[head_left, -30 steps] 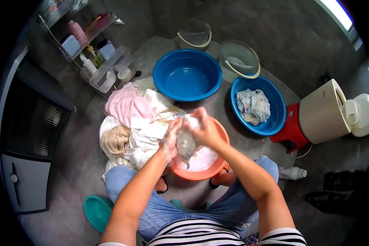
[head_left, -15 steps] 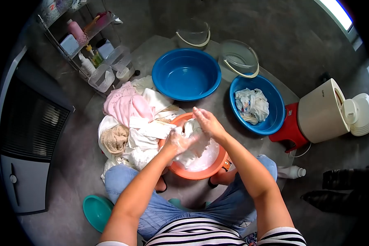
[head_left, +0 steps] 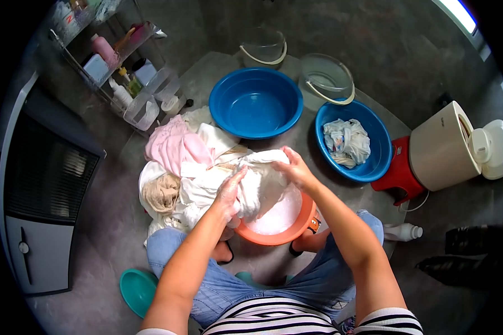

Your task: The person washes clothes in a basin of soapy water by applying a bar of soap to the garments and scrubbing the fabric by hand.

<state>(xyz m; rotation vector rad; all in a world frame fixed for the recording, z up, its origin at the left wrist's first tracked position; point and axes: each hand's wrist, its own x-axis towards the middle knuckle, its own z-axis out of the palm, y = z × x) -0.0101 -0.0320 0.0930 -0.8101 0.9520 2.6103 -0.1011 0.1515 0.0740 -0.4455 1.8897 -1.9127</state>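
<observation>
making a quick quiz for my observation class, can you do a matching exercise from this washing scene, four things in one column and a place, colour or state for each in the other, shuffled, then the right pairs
Things:
1. held cloth
2. orange basin
3. pink cloth
4. teal basin

Place, colour or state:
A. lying on the heap of laundry
B. on the floor, lower left of the picture
C. white
D. suds inside

Right pairs: 1-C, 2-D, 3-A, 4-B
</observation>
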